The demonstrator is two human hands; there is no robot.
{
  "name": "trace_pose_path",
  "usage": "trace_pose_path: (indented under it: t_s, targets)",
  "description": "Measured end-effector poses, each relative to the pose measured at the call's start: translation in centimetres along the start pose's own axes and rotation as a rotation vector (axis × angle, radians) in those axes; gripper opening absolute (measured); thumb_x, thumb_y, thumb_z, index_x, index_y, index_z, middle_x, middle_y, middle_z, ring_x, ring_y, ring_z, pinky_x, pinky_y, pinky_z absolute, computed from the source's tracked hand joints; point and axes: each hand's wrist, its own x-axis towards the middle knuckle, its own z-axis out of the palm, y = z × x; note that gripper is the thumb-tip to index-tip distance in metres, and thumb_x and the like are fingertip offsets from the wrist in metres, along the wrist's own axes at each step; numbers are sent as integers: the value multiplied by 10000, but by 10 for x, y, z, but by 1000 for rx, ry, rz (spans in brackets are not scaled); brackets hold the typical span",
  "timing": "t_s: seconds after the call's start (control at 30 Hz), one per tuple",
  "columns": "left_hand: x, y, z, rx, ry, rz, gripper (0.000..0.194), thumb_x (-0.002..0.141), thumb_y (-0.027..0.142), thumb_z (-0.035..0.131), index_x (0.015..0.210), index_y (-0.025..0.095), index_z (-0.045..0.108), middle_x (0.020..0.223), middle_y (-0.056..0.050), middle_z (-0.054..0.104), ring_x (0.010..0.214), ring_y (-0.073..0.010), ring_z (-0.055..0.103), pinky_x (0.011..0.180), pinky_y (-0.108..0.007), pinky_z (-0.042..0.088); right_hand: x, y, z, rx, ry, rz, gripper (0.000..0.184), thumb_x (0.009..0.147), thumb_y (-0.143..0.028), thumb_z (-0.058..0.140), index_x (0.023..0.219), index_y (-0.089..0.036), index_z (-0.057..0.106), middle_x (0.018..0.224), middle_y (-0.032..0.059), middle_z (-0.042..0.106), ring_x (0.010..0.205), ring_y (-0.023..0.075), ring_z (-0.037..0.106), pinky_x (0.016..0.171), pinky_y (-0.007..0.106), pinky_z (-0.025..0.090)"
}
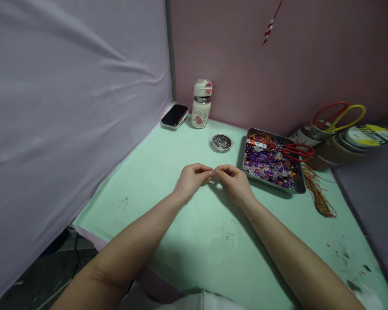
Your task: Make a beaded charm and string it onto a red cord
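Above the middle of the pale green table (187, 237), my left hand (194, 178) and my right hand (234, 181) meet fingertip to fingertip. Each is closed in a pinch of thumb and forefinger. Between the fingertips shows a tiny light-coloured piece (213, 171), too small to name. A small round clear case (221, 143) with little metallic-looking bits lies just beyond my hands. To the right of my right hand stands a metal tray (271, 184) full of purple, clear, red and orange beads (265, 161).
Red-handled scissors (298, 151) rest on the tray's edge. Behind it are jars (352, 142), one holding red and yellow handles (342, 116). A bundle of cords (320, 193) lies at right. A phone (175, 115) and a white bottle (201, 105) stand at the back. Fabric walls enclose the table.
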Motion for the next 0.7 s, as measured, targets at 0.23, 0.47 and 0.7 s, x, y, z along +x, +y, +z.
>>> trace_pose_path:
  t_s: [0.23,0.47,0.7]
  targets:
    - [-2,-2,0,84,-32,10,193,683,162,706,876,146,698,831,-58,702,702,-132,644,712,-284,512,-1,-4,0,-140,2,-47,183,710,-360,695,723,-184,647,655,-16,593,571,108,473,577,265,368]
    - [-5,-8,1,172,-203,-74,165,695,138,676,855,147,714,722,-45,697,666,-129,636,747,-307,513,0,-5,-3,-100,119,-152,161,815,-360,600,781,-211,549,633,-47,478,562,104,427,556,254,342]
    - [-5,-4,2,-47,-200,-183,125,698,104,697,821,125,690,712,-55,695,697,-130,658,821,-338,516,2,-9,-3,50,50,-151,187,795,-383,650,809,-213,571,719,-23,537,605,99,464,573,246,381]
